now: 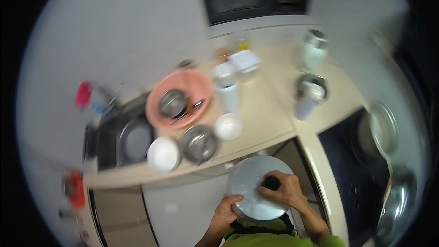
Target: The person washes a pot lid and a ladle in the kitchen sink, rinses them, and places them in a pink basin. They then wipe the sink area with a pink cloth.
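Note:
Close to my body, in front of the counter, I hold a round silver metal lid (253,199) with a black knob (271,182). My right hand (288,188) has its thumb and fingers closed around the knob. At the lid's lower left rim, my left hand (228,209) grips the edge with the thumb on top; its other fingers are hidden beneath. Drops of water show on the metal. Whether a pot is under the lid cannot be seen. Nearest on the counter are a metal bowl (192,144) and two white bowls (163,154), (228,127).
A pink basin (156,109) with a metal bowl and utensils stands beside the dark sink (108,147). Behind are a white bottle (229,96) and a lidded container (245,60). A light green flask (312,55) stands at the back right, and a black cooktop (343,144) lies right.

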A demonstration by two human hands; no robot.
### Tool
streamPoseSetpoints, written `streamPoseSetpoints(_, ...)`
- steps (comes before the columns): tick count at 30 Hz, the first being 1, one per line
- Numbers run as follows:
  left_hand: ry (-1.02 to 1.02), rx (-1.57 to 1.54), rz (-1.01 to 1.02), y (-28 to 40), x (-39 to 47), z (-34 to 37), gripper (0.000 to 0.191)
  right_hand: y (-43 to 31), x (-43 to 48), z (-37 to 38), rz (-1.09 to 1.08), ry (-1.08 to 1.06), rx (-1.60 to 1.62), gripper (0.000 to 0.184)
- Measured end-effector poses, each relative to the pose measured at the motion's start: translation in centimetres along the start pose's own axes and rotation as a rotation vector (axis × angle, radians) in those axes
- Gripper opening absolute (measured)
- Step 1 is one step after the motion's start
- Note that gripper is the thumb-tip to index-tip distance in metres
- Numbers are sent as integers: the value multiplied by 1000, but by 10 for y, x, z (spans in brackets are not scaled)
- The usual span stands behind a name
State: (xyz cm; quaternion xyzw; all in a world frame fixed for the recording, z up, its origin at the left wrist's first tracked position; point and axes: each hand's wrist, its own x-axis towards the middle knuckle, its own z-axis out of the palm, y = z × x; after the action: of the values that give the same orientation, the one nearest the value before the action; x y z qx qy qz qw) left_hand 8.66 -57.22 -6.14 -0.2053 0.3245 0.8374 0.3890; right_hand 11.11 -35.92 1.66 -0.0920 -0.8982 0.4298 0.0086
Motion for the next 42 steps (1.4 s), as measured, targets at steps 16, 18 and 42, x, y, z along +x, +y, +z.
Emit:
streamPoseSetpoints(16, 290, -685, 1163, 74, -168, -143, 58, -82, 115, 182, 244, -677, 679, 47)
streamPoseSetpoints(18, 155, -688, 1235, 100, -188, -170, 56, -103, 123, 228, 416, -649, 739, 60)
streamPoseSetpoints(42, 353, -661, 1114, 238, -135, -258, 67, -112, 102, 151, 575, -547, 860, 44)
